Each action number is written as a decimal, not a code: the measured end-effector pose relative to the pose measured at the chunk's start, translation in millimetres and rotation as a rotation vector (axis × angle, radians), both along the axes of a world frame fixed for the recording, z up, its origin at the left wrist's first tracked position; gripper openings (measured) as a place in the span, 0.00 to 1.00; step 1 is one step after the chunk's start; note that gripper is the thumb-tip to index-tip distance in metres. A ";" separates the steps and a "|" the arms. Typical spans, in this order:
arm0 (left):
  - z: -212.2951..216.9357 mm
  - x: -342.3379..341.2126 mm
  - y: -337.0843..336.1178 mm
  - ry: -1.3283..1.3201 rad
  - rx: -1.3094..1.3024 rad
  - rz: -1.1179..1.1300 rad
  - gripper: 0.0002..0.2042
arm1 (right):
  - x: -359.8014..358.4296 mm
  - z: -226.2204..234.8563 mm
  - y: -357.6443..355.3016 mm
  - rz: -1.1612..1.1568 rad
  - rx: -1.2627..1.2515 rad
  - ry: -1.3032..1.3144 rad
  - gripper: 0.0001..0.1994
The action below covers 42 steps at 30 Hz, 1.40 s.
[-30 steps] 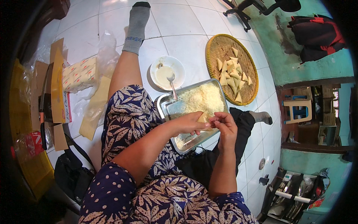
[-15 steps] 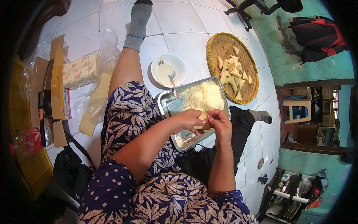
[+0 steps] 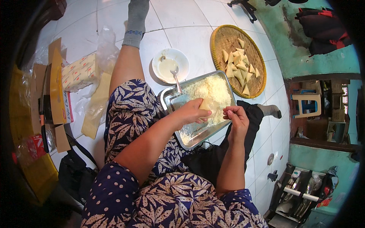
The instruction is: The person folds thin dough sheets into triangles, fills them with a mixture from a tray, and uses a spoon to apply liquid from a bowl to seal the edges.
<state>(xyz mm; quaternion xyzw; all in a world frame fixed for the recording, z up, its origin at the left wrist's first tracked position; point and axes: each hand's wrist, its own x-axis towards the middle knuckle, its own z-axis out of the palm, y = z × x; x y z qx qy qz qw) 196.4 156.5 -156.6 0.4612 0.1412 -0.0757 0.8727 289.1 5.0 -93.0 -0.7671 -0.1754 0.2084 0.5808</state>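
My left hand [image 3: 192,113] is closed around a pale pastry wrapper [image 3: 208,106], held above the metal tray [image 3: 172,99]. My right hand [image 3: 237,117] is just to its right, off the wrapper, over the tray's right edge. Its fingers are curled with thumb and fingertips together; whatever they may pinch is too small to make out. Shredded pale cheese [image 3: 216,89] fills much of the tray. A spoon [image 3: 177,80] leans from a white bowl [image 3: 181,60] of whitish paste onto the tray's rim. Several folded triangular pastries [image 3: 239,74] lie on a round woven tray [image 3: 221,40].
Left of my leg lie a strip of pastry sheets [image 3: 95,114], a wrapped packet [image 3: 80,70], an open cardboard box [image 3: 57,91] and an orange-and-black-handled knife [image 3: 42,117]. A black bag [image 3: 72,174] sits nearby. At right are a plastic stool [image 3: 304,104] and a utensil rack [image 3: 300,193].
My right hand has come away from the wrapper and moved right. My left hand has shifted slightly up, still holding the wrapper, which now appears more opened out. The whole view has shifted a little.
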 end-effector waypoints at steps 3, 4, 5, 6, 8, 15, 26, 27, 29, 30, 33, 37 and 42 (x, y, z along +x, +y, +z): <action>15.7 -3.3 4.1 -0.043 0.051 0.144 0.14 | 26.2 -55.4 -33.4 0.039 -0.288 -0.065 0.06; 12.5 -2.0 3.3 -0.046 0.047 0.157 0.14 | 32.1 -79.3 -46.1 0.048 -0.428 -0.087 0.05; 5.1 0.2 2.4 -0.046 0.043 0.174 0.14 | 32.1 -97.8 -50.8 0.034 -0.460 -0.053 0.05; 2.2 1.1 2.2 -0.045 0.038 0.189 0.15 | 25.8 -111.3 -52.1 0.044 -0.501 -0.119 0.06; 0.0 2.9 1.4 -0.046 0.006 0.251 0.15 | 4.9 -134.5 -50.3 0.131 -0.598 -0.405 0.08; 16.7 -4.2 16.2 0.084 -0.190 0.143 0.19 | -16.0 -123.1 -40.4 0.170 -0.683 -0.344 0.09; 11.4 -3.5 11.1 -0.016 0.021 0.164 0.27 | -76.8 -105.5 -23.7 0.685 -0.625 -0.349 0.13; 10.3 -2.3 10.1 -0.017 0.031 0.168 0.28 | -77.7 -110.3 -24.6 0.686 -0.630 -0.344 0.12; 11.3 -2.8 9.7 -0.040 0.011 0.145 0.28 | -78.8 -123.5 -25.7 0.653 -0.616 -0.233 0.10; 14.2 -2.8 9.7 -0.057 -0.001 0.134 0.28 | -78.8 -132.0 -26.5 0.618 -0.597 -0.130 0.09; 11.6 -0.9 6.9 -0.161 -0.054 0.139 0.29 | -62.4 -154.7 -31.8 0.552 -0.337 0.147 0.10; 0.3 0.5 5.7 -0.237 -0.105 0.161 0.30 | -26.6 -98.8 -14.7 0.133 -0.202 0.551 0.14; -20.2 5.9 -7.0 -0.179 0.265 0.126 0.25 | 6.4 -8.2 -11.5 -0.014 0.214 0.293 0.13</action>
